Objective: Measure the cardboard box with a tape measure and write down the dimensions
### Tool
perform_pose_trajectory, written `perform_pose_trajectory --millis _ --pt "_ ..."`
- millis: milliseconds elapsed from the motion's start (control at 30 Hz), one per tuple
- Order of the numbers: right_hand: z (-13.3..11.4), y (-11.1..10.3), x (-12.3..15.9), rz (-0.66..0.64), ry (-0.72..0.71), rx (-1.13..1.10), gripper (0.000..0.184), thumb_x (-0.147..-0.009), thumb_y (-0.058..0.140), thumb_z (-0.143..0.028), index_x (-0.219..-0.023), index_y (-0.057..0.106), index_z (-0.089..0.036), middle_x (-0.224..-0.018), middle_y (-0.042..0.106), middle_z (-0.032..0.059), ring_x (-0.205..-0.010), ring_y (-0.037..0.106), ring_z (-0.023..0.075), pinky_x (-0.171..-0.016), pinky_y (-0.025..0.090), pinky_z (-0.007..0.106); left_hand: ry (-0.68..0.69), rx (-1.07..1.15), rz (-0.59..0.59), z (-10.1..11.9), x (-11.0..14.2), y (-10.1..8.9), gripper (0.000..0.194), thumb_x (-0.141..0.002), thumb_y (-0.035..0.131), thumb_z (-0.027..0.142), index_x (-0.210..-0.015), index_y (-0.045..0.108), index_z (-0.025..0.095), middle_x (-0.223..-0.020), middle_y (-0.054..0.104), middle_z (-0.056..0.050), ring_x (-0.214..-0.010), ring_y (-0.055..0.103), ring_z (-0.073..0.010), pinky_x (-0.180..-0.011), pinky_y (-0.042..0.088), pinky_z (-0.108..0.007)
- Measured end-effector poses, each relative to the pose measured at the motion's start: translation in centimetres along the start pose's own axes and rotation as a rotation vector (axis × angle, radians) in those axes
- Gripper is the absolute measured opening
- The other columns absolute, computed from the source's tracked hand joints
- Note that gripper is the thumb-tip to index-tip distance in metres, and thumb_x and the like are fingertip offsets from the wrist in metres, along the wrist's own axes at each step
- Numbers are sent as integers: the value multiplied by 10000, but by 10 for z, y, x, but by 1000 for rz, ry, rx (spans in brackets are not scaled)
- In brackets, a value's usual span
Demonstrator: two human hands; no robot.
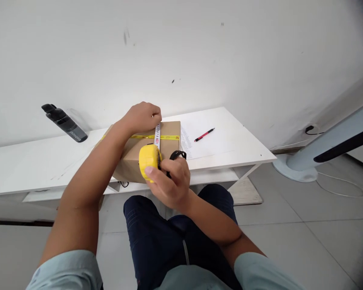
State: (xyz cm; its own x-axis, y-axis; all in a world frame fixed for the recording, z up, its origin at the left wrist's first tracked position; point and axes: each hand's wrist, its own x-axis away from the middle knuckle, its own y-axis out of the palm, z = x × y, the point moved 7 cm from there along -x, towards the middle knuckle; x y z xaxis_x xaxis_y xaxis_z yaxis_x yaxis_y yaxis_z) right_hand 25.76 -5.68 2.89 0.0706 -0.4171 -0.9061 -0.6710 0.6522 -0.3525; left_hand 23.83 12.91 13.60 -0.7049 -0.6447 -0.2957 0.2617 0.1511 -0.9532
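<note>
A brown cardboard box sealed with yellow tape sits at the front edge of a low white table. My right hand is closed round a yellow tape measure at the box's near side. Its white blade runs across the top of the box to the far edge. There my left hand is closed, pinching the blade's end down on the box.
A sheet of paper with a red pen lies right of the box. A black bottle lies tilted at the back left of the table. A fan base with a cable stands on the tiled floor at right.
</note>
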Motion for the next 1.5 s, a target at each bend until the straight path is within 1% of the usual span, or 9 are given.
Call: perform_pose_trajectory --millis 100,233,333,500,667,833,900,1300,1500 --pt "5 9 4 85 74 51 507 -880 759 -152 -1269 601 -435 -968 587 30 -790 584 198 -763 463 393 -31 -5 -92 2 2 1 183 -786 537 229 -796 719 220 -829 744 -35 -740 625 -208 -702 464 -354" --pt "1 11 10 245 34 55 486 -885 758 -159 -1241 565 -428 -950 612 9 -781 588 197 -775 429 400 -13 -28 -73 4 2 2 118 -811 552 242 -778 661 208 -820 718 -37 -720 588 -192 -665 408 -340" --pt "2 9 12 271 19 81 517 -879 780 -212 -1275 541 -443 -911 611 2 -756 576 199 -773 419 401 -36 2 -67 3 1 5 163 -877 567 334 -794 633 210 -817 703 -36 -718 572 -187 -670 390 -339" --pt "-9 -11 13 368 -151 216 608 -872 794 -291 -1371 533 -522 -761 521 -28 -649 510 174 -771 421 390 -40 -16 -71 6 -1 17 308 -933 588 492 -838 606 199 -830 656 -35 -768 566 -190 -740 391 -344" --pt "-17 -24 7 372 -200 28 676 -838 803 -219 -1386 568 -538 -743 463 -40 -634 440 156 -792 366 372 -57 -32 -64 9 -1 24 237 -971 552 419 -918 607 195 -936 637 -64 -897 583 -234 -789 379 -358" --pt "-35 -33 11 500 -273 -85 252 -897 729 -282 -1142 719 -342 -769 422 -35 -601 340 129 -733 346 361 -69 -17 -92 9 -1 26 208 -968 540 420 -940 604 224 -984 656 -85 -924 583 -254 -770 353 -357" --pt "-40 -34 11 509 -255 -81 180 -926 691 -337 -1104 717 -357 -777 418 -35 -598 333 127 -721 342 360 -65 -24 -91 9 -1 26 204 -967 538 418 -939 603 226 -977 655 -85 -910 579 -252 -752 344 -355" --pt "-36 -33 4 488 -194 -60 213 -918 650 -190 -1089 663 -316 -733 385 -48 -567 335 130 -697 348 360 -65 32 -115 10 -1 28 255 -977 497 412 -860 590 206 -938 620 -83 -873 561 -235 -759 338 -348" --pt "-31 -30 2 452 -190 -43 219 -943 656 -202 -1116 653 -336 -668 431 -60 -545 378 131 -682 379 351 -99 131 -174 -1 -2 32 440 -1003 457 495 -661 469 217 -715 514 -34 -718 487 -194 -732 314 -350"
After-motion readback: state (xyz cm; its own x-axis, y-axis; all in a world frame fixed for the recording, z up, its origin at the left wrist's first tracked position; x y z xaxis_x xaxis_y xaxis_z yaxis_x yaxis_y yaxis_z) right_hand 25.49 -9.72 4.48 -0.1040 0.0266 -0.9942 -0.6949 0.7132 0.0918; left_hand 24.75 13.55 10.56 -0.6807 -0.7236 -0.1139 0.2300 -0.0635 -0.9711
